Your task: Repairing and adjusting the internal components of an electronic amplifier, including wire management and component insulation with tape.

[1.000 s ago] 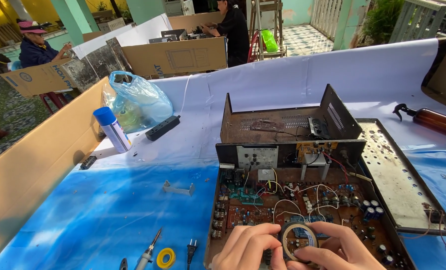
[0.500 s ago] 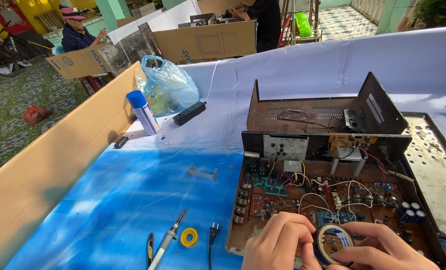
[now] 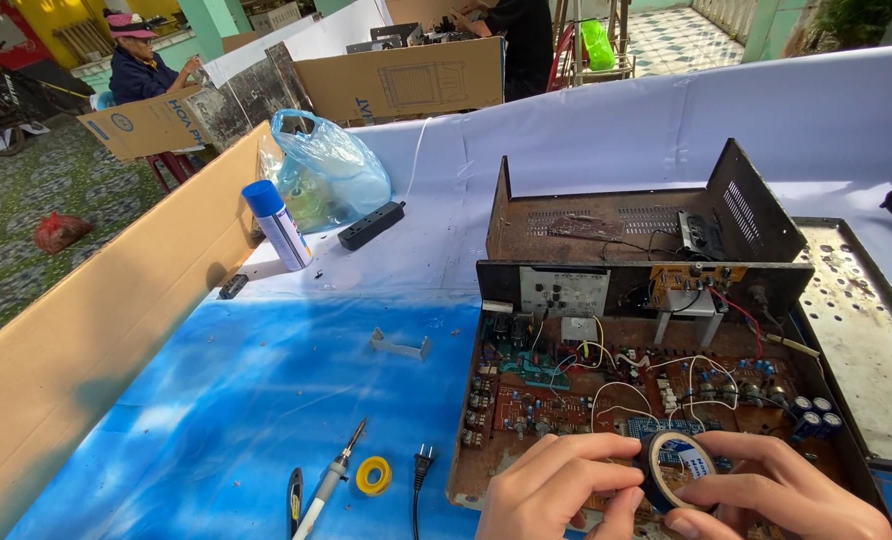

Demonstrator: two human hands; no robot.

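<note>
Cardboard wall (image 3: 86, 340): stood on edge along the far left of the table.

Spray can (image 3: 278, 225): white with a blue cap, placed upright beside the cardboard wall; a tied blue plastic bag (image 3: 328, 170) is seen just behind it and a black power strip (image 3: 371, 225) to its right.

Blue table cover (image 3: 226, 400): on it are laid a small metal bracket (image 3: 400, 346), a screwdriver (image 3: 331, 480), a small yellow tape roll (image 3: 373, 475) and a black two-pin plug (image 3: 422, 462), all near one another at the lower edge.

Opened amplifier chassis (image 3: 646, 330): rusted brown, circuit boards and coloured wires exposed; the perforated metal lid (image 3: 861, 330) is laid just beside it on the right.

Left hand (image 3: 556, 490): held over the front edge of the chassis, thumb and fingers closed on the left side of the black tape roll (image 3: 671, 470).

Black tape roll: held upright between both hands, above the chassis front, at the bottom of the view.

Right hand (image 3: 786, 495): curled around the right side of the same roll, with fingertips pressed on its rim.

Background: people are seated behind further cardboard screens, well apart from the table.
</note>
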